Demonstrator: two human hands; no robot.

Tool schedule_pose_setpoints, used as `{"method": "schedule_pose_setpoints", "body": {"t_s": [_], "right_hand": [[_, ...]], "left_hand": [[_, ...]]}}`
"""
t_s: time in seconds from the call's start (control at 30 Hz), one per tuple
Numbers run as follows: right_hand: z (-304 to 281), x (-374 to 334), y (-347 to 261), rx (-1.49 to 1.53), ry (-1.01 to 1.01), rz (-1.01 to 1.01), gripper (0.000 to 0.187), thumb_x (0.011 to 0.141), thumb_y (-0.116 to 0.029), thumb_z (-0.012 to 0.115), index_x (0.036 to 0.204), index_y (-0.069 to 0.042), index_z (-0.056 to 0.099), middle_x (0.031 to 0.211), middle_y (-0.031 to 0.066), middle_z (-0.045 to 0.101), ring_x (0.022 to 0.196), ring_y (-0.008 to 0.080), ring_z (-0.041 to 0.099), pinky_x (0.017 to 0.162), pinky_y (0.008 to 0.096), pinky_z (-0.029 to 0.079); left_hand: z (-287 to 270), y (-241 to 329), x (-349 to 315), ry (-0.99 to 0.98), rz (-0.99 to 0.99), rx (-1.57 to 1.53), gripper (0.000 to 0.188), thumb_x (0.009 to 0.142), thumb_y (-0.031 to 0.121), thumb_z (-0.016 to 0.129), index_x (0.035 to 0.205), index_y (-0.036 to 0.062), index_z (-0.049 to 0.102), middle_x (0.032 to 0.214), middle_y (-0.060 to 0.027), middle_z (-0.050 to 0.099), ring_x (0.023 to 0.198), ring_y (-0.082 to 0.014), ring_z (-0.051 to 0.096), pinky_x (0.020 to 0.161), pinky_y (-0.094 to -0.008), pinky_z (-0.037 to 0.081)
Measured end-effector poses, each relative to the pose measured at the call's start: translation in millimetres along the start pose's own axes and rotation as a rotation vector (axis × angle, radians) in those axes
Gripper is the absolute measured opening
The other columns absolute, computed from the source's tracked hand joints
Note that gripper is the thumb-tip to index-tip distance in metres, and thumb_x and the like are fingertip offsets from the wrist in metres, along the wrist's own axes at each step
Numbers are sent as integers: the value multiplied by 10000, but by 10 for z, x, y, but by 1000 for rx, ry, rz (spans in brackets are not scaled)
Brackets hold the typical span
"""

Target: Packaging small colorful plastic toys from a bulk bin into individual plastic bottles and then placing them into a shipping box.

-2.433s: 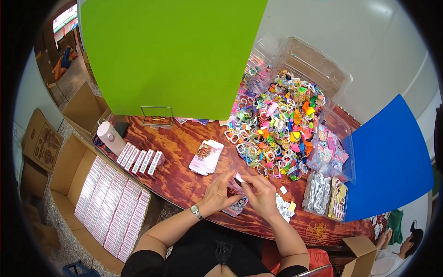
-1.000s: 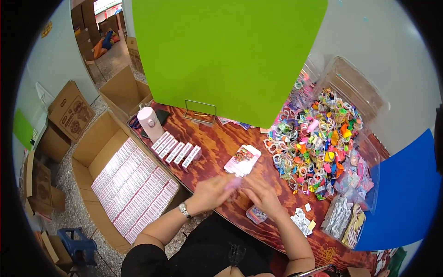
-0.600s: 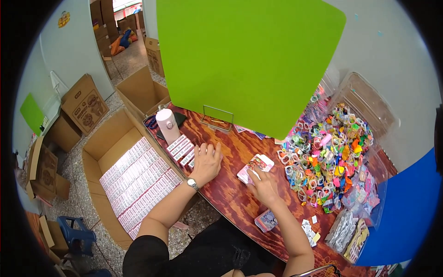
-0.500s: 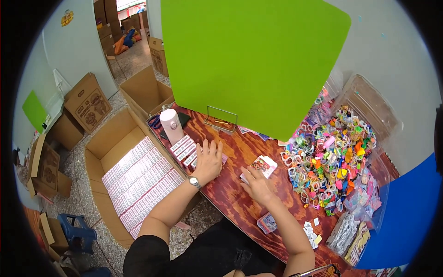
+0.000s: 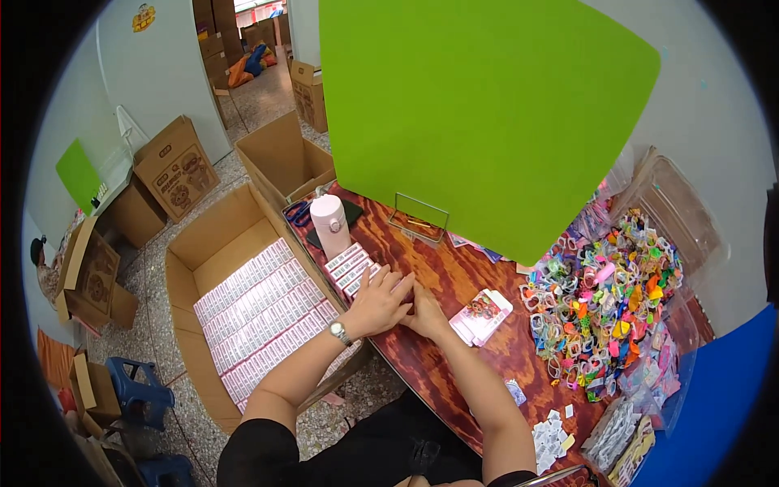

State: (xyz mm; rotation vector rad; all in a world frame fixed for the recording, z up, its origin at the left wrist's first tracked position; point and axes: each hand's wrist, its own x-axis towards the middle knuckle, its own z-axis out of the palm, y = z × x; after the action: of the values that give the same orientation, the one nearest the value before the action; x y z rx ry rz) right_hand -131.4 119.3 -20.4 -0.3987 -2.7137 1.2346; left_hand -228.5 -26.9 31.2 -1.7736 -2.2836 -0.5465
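My left hand (image 5: 377, 304) lies with fingers stretched over the near end of a row of small white-and-pink boxes (image 5: 347, 264) at the table's left edge. Against its fingertips is my right hand (image 5: 424, 314), its fingers curled inward. Whatever sits between the two hands is mostly hidden. Right of them lies a white-and-pink printed carton (image 5: 485, 315), its flap showing. Behind the row stands a pale pink bottle (image 5: 329, 223).
At left, a large carton (image 5: 182, 312) holds rows of similar boxes. A heap of colourful plastic trinkets (image 5: 604, 300) covers the table's right. White paper slips (image 5: 550, 438) lie nearer. A green board (image 5: 487, 122) rises behind a wire stand (image 5: 418, 219).
My right hand has left the printed carton and moved left to meet my left hand. The view has shifted, so the whole scene sits a little further right.
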Motion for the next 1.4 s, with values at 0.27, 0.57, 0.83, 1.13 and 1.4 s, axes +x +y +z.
{"method": "schedule_pose_setpoints", "body": {"t_s": [0.27, 0.57, 0.83, 1.13, 1.4], "right_hand": [[173, -120, -158, -68, 59, -104, 1042, 787, -224, 818, 1569, -23, 159, 1440, 308, 481, 1293, 455, 522, 1056, 455, 473], [-668, -811, -149, -587, 85, -155, 939, 832, -347, 782, 1566, -57, 272, 1389, 260, 527, 1246, 391, 543, 1014, 460, 483], [-738, -1266, 380, -779, 189, 146, 856, 749, -467, 819, 1469, -157, 476, 1405, 158, 555, 1242, 348, 555, 1009, 522, 461], [-807, -1417, 196, -763, 121, 23, 485, 831, -497, 709, 1252, -258, 687, 1346, 39, 623, 1151, 320, 606, 980, 537, 415], [-884, -1585, 91, -778, 294, -97, 390, 864, -216, 679, 1254, -207, 681, 1290, 71, 653, 1019, 274, 647, 843, 396, 540]], "left_hand": [[37, -160, -343, 19, 27, 23, 580, 934, 274, 640, 1459, 89, 476, 1457, -186, 468, 1342, -412, 429, 1108, -595, 323], [55, -132, -391, 30, 10, 75, 564, 915, 141, 600, 1459, 62, 475, 1462, -181, 474, 1364, -393, 434, 1132, -585, 303], [17, -2, -327, -36, -11, 62, 600, 931, 267, 655, 1465, 73, 462, 1464, -185, 464, 1380, -430, 394, 1115, -639, 303], [-99, 536, -86, 363, 52, -228, 469, 872, 196, 725, 1298, 36, 611, 1298, -199, 581, 1280, -416, 504, 1079, -514, 418], [290, 1027, 64, -118, -450, -964, 466, 1004, 224, 622, 1374, -48, 539, 1258, -171, 644, 1104, -243, 651, 962, -366, 518]]}}
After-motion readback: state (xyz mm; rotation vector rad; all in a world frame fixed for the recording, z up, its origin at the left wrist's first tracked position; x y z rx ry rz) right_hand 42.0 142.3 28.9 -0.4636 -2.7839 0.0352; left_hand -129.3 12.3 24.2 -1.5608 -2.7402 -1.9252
